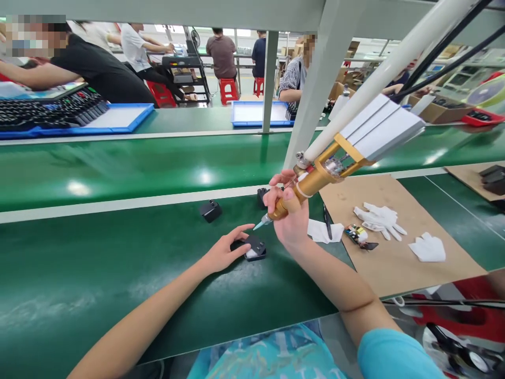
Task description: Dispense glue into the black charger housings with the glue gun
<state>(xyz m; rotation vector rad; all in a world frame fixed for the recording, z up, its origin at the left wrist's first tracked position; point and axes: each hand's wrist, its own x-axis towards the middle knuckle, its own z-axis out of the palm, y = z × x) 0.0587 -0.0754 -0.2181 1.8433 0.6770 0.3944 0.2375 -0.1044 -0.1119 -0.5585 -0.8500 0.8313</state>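
Note:
A small black charger housing (255,246) with a pale inside lies on the green bench. Around its left side, thumb and forefinger touching it, is my left hand (225,251). My right hand (290,210) grips the brass-coloured barrel of a glue dispenser (317,181), which slants up to the right. Its teal nozzle (260,223) points down left, just above the housing and close to my left fingertips. Behind them stands another black housing (210,210), and a third black piece (262,197) is partly hidden by my right hand.
Right of my hands, a brown board (379,195) bears white gloves (381,218) and a circuit board (358,236). A dark pen-like tool (327,221) lies on white paper. Beyond the green belt (169,168) are blue trays (138,113) and several people. A white post rises ahead.

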